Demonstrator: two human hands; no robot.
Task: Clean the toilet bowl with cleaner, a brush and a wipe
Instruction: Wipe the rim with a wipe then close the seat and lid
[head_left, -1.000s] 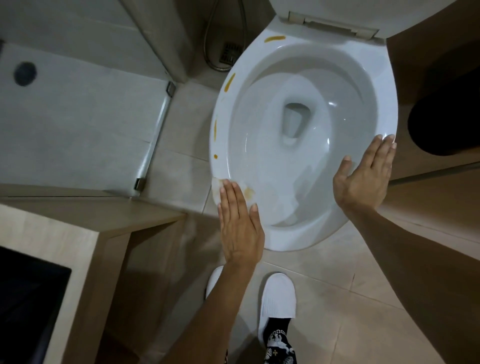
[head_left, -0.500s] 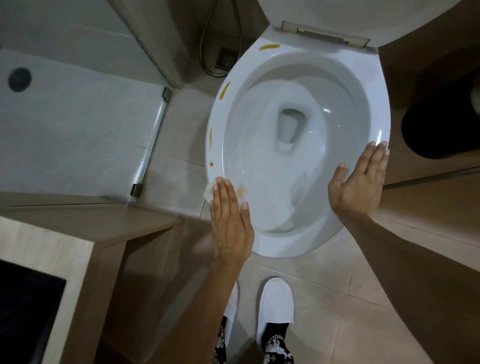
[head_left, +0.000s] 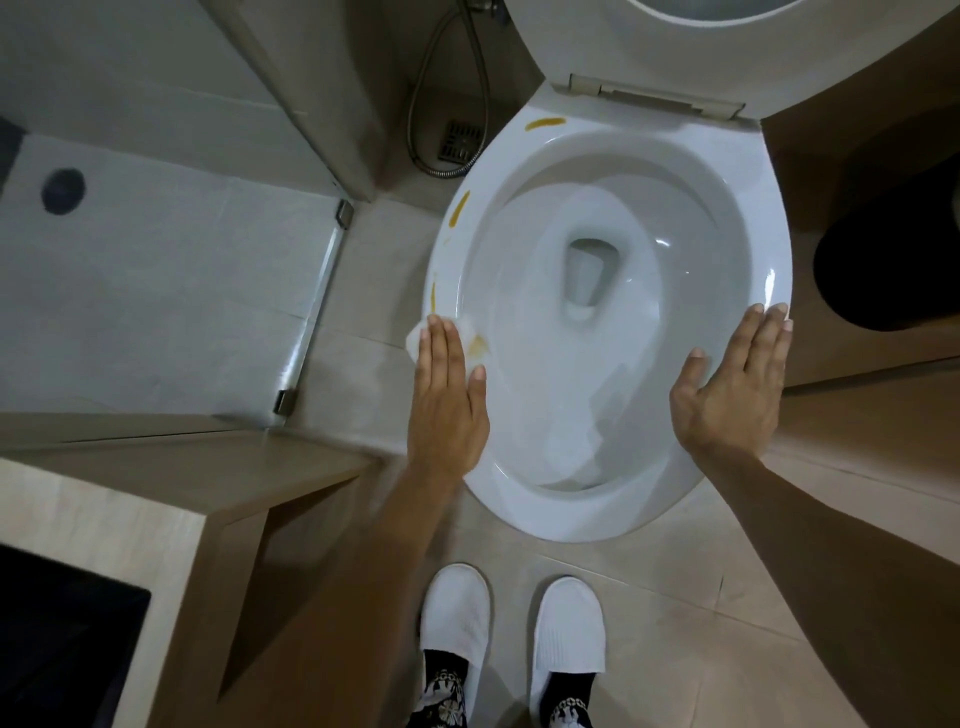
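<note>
The white toilet bowl (head_left: 737, 218) stands open, with its lid (head_left: 675, 47) raised at the top. Yellow-brown smears (head_left: 459, 209) mark the rim's left side and back. My left hand (head_left: 447, 395) lies flat on the left rim, pressing a white wipe (head_left: 470, 338) that shows a yellow stain beside my fingers. My right hand (head_left: 737, 384) rests flat on the right rim, fingers apart, holding nothing. Soaked paper lies inside the bowl near the front. No brush or cleaner bottle is in view.
A glass shower partition (head_left: 311, 312) and shower floor lie to the left. A metal hose (head_left: 431, 119) and floor drain (head_left: 460, 140) sit behind the bowl. A wooden counter (head_left: 156, 493) is at lower left, a dark bin (head_left: 893, 260) at right. My white slippers (head_left: 454, 618) stand on the tiles.
My left hand has slid the wipe along the left rim, away from me, over a small yellow spot. My right hand stays on the right rim. The camera has tilted.
</note>
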